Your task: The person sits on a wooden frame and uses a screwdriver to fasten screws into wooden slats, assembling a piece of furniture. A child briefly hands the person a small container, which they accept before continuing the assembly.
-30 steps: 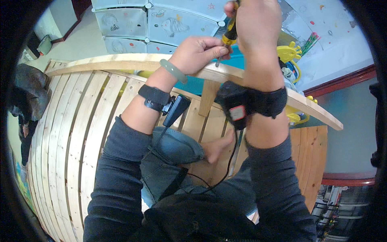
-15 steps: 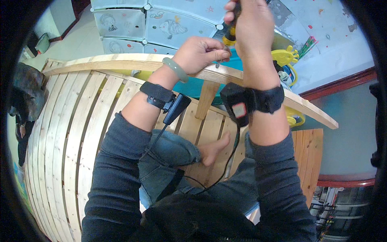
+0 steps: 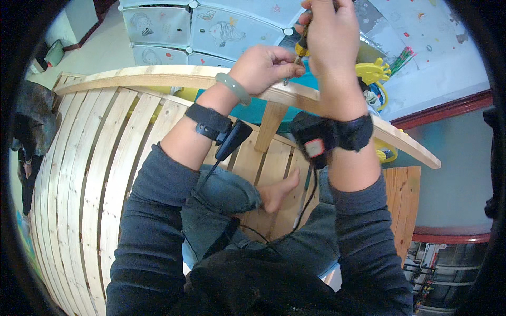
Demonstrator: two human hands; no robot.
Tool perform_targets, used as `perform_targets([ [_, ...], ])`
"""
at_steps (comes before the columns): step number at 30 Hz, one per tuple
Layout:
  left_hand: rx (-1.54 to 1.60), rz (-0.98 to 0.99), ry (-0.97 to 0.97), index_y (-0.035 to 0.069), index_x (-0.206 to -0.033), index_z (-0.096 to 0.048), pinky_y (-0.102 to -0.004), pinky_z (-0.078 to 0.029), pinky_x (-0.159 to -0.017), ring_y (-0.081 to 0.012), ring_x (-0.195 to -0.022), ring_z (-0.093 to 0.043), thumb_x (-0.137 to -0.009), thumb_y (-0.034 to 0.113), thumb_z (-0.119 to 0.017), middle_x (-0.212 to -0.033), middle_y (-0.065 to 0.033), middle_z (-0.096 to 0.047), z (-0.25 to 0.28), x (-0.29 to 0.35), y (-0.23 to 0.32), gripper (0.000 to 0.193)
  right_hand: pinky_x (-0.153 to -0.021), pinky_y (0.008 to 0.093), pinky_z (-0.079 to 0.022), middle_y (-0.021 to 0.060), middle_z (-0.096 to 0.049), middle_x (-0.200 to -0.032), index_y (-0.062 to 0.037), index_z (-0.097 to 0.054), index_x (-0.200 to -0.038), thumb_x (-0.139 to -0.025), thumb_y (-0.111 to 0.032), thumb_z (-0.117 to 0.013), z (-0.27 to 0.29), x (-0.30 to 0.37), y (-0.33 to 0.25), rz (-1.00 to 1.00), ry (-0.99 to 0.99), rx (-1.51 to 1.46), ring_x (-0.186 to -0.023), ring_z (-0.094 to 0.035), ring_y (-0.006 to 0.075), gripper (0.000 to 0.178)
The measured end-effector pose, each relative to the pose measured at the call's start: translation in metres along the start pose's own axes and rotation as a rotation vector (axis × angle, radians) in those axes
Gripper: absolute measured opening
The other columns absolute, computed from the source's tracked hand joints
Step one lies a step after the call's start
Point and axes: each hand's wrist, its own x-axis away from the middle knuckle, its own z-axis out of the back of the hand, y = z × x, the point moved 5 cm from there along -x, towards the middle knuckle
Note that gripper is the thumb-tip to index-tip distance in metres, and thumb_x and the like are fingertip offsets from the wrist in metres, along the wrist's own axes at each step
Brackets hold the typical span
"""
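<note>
Right hand (image 3: 332, 39) clenched round the black-and-yellow handle of a screwdriver (image 3: 302, 46), tool upright but leaning, over the curved wooden rail (image 3: 295, 96); high grip presumably chosen for turning force. Left hand (image 3: 261, 68) pinches, thumb against fingers, where the shank ends — likely to keep it from wandering. A small grey metal piece (image 3: 285, 82) shows below the pinch at the rail; screw or driver tip, cannot tell. Rail: pale, smooth-sawn, visible grain, bowed partly by the lens; squared post (image 3: 270, 126) beneath it, apparently a support. Slats (image 3: 100, 158) flat, knotted, gapped — bangle (image 3: 233, 88) glossy, pale green.
</note>
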Motion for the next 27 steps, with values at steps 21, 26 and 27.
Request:
perform_targets([
  [21,0.099,0.125,-0.216,-0.001,-0.088,-0.071,-0.0250,-0.051,-0.071,-0.0076,-0.075,-0.062,-0.085,0.021,-0.073,-0.088,-0.0050,-0.071,0.006,0.008,0.009,0.022,-0.045,0.0234,-0.033,0.0002,-0.045,-0.061,-0.0075,-0.051,-0.078,-0.095,-0.033,-0.056,-0.033,-0.007,0.013,-0.721,-1.073,-0.772,-0.048,-0.040,0.0086,0.031],
  [26,0.042,0.121,-0.105,0.000,-0.087,-0.070,-0.0240,-0.049,-0.067,-0.0075,-0.071,-0.059,-0.084,0.019,-0.074,-0.085,-0.0044,-0.070,0.004,0.004,0.011,0.020,-0.046,0.0258,-0.038,0.0013,-0.052,-0.062,-0.0042,-0.055,-0.082,-0.089,-0.026,-0.064,-0.005,-0.009,0.013,-0.079,-0.245,0.175,-0.047,-0.045,0.0096,0.025],
  [27,-0.018,0.133,-0.087,0.000,-0.086,-0.070,-0.0239,-0.049,-0.067,-0.0077,-0.071,-0.058,-0.084,0.018,-0.074,-0.084,-0.0043,-0.070,0.003,0.003,0.009,0.019,-0.047,0.0262,-0.040,0.0021,-0.054,-0.062,-0.0017,-0.057,-0.084,-0.088,-0.021,-0.066,0.003,-0.001,0.009,-0.011,0.010,0.076,-0.048,-0.048,0.0096,0.021],
])
